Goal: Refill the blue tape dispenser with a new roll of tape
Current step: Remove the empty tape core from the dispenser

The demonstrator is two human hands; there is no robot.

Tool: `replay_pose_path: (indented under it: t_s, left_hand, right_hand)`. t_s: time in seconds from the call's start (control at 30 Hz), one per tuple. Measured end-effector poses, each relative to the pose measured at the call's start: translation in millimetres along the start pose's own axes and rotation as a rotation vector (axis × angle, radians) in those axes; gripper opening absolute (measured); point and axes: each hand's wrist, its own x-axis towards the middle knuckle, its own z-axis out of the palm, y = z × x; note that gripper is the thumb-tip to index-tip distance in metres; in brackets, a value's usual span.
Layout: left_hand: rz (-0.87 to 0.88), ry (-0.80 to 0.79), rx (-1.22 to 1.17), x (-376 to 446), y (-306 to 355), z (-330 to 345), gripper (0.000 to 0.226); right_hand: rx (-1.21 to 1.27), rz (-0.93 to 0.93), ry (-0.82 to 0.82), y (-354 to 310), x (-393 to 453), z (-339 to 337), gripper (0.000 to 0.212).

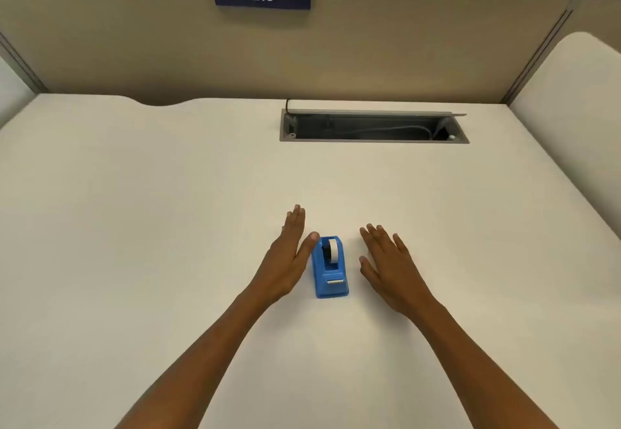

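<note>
**Hands flank the blue dispenser**

The blue tape dispenser [330,267] sits on the desk [134,210] toward its near edge, a white tape roll [333,250] seated inside. Left hand [289,257], fingers straight, thumb beside the dispenser; right hand [386,267] flat, slightly apart.

Both bare forearms come up from the bottom edge and angle in toward each other, so the two hands end up side by side with a gap between them. The left hand [287,257] is turned on its edge, palm facing inward, fingers straight and pressed together, thumb sticking out toward the gap. The right hand [389,267] is palm down, fingers straight and slightly fanned, thumb tucked in on the inner side. Neither one has a grip on anything, both totally relaxed and flat.
</note>
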Motion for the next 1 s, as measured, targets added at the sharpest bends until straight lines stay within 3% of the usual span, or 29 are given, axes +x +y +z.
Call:
replay_pose_path:
  t_s: [0.1, 0.27, 0.6, 0.83, 1.0]
  left_hand:
    - [-0.037, -0.071, -0.016, -4, -2, 1, 0.08]
    - [-0.051, -0.163, 0.011, -6, -8, 4, 0.11]
    - [-0.037, -0.193, -0.016, -1, -21, 10, 0.106]
    - [-0.029, -0.191, -0.03, 2, -25, 11, 0.104]
    - [-0.029, -0.187, -0.043, 2, -26, 11, 0.102]
  right_hand:
    - [0.084, -0.038, 0.038, 3, -8, 4, 0.057]
    - [0.19, -0.061, 0.078, 3, -19, 12, 0.059]
    - [0.492, -0.045, 0.19, -7, 2, -11, 0.058]
    - [0.558, -0.183, 0.033, -27, 19, -18, 0.056]
    - [0.567, -0.187, 0.04, -27, 23, -19, 0.049]
